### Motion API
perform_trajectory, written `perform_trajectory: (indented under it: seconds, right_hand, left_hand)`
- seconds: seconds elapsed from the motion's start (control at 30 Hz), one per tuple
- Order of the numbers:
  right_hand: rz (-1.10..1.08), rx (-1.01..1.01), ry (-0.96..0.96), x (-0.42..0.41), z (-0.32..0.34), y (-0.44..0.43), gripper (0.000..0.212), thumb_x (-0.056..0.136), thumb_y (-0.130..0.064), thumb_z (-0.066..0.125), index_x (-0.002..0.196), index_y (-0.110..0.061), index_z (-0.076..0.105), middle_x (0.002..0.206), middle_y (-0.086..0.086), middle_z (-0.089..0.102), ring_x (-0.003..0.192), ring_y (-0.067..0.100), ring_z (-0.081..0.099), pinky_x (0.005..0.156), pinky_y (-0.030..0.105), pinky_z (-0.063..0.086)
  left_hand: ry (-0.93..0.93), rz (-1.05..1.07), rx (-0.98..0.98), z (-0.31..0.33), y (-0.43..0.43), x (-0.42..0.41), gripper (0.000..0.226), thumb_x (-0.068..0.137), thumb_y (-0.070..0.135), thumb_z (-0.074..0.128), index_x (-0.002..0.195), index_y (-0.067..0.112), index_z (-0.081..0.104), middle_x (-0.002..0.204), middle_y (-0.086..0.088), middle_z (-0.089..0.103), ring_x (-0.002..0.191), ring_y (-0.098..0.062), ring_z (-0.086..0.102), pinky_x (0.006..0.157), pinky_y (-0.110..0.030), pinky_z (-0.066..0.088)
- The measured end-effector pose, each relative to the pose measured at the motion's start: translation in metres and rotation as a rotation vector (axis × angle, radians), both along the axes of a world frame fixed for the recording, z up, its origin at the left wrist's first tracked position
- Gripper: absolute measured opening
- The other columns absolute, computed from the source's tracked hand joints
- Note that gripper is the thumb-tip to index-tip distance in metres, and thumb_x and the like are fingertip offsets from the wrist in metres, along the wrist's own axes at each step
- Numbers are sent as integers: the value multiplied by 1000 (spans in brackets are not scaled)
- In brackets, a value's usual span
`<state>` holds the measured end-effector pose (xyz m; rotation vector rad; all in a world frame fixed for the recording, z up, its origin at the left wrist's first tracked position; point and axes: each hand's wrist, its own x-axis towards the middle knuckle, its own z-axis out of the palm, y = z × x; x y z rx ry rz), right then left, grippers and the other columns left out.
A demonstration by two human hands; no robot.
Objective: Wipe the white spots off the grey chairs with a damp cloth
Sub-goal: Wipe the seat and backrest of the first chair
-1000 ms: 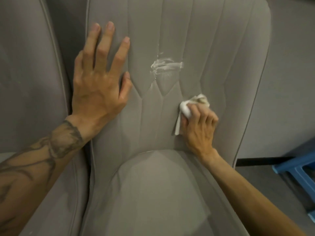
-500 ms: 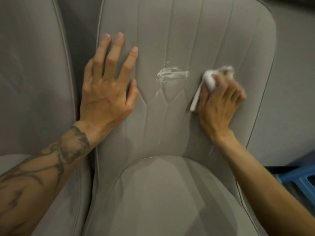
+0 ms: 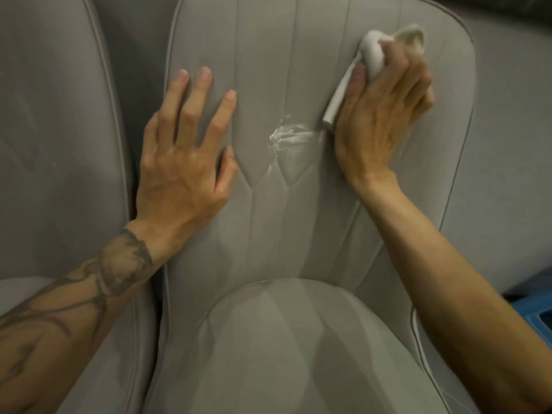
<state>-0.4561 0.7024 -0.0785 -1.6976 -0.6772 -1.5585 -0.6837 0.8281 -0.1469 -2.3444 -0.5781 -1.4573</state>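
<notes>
1. The grey chair point(image 3: 263, 49) fills my view. It has soft matte upholstery and a rounded backrest stitched into long vertical channels that meet in pointed seams low down, with thin piping round the edge.
2. The white spot point(image 3: 288, 137) sits mid-backrest, a streaky, smeared patch just above those pointed seams, between my two grips.
3. My right grip point(image 3: 379, 115) is curled round the cloth point(image 3: 373, 52), a white, soft, bunched wad pressed against the upper right of the backrest. A folded flap trails down along the thumb side and a corner pokes out above the fingers. The flap's lower end is near the spot but not on it.
4. My left grip point(image 3: 185, 162) lies open and holds nothing. Its fingers are straight and spread, and the palm is flat on the backrest just left of the spot.
5. The seat cushion point(image 3: 283, 339) below is smooth, domed and paler.
6. A second grey chair point(image 3: 53, 130) stands just beside on the left, in the same fabric and piping. My tattooed forearm point(image 3: 89, 294) crosses its edge.
7. A blue, hard-looking object point(image 3: 540, 318) shows at the right edge, partly hidden by my right arm. I cannot tell what it is.
</notes>
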Motion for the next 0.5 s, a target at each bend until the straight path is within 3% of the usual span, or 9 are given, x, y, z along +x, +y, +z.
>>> perform_trajectory:
  seconds: [0.03,0.1,0.2,0.27,0.33,0.4,0.47,0.5]
  right_hand:
    - [50,-30,-6,-12,-13,7,31,105,-35,46,131,-18,48,123,12,61,112,22,43,96,39,33]
    - [160,-291,-46,-40,-63,6,37,100,-25,58,133,-15,44,126,14,59,112,26,42,96,41,32]
    - [170,-616,-208,-48,-91,-21,47,95,-23,69,133,-19,42,131,3,43,116,24,43,99,41,32]
    - [144,-546,-222,-25,-57,-21,42,98,-24,61,135,-22,41,133,7,45,117,25,42,97,42,30]
    - [69,-295,-133,3,-5,-11,28,106,-34,45,133,-26,40,125,12,57,111,23,44,94,43,35]
    - [-3,-60,-72,14,31,0,27,107,-38,42,129,-24,49,119,8,62,107,16,43,91,39,38]
    - [18,-9,-57,2,16,9,30,104,-34,50,129,-19,56,122,8,61,108,18,43,90,38,34]
    - [66,-93,-55,-10,-9,8,32,103,-31,53,132,-18,53,125,10,58,110,22,43,91,40,33]
  left_hand:
    - [-1,0,-1,0,0,0,64,102,29,51,163,21,33,172,-12,25,160,-34,21,120,-51,35]
    - [-4,3,4,0,1,-1,64,102,28,51,163,21,32,172,-12,25,160,-34,21,119,-51,35]
    - [-5,-1,1,1,0,-1,64,102,28,50,163,21,33,172,-11,25,160,-34,21,119,-50,34]
    - [-7,-7,-2,2,-1,0,64,102,28,50,163,22,33,172,-11,26,160,-34,21,119,-49,34]
    - [-4,-5,4,1,1,-1,64,102,28,51,163,21,33,172,-11,26,160,-34,21,119,-49,35]
    - [-11,-2,9,1,1,0,63,102,28,50,162,21,34,172,-12,26,160,-34,22,118,-49,36]
    - [-19,0,13,0,0,0,63,101,28,50,162,21,35,172,-12,27,160,-34,23,117,-50,37]
    - [-19,-3,13,0,0,0,63,101,28,51,162,21,35,172,-11,27,160,-34,23,117,-50,37]
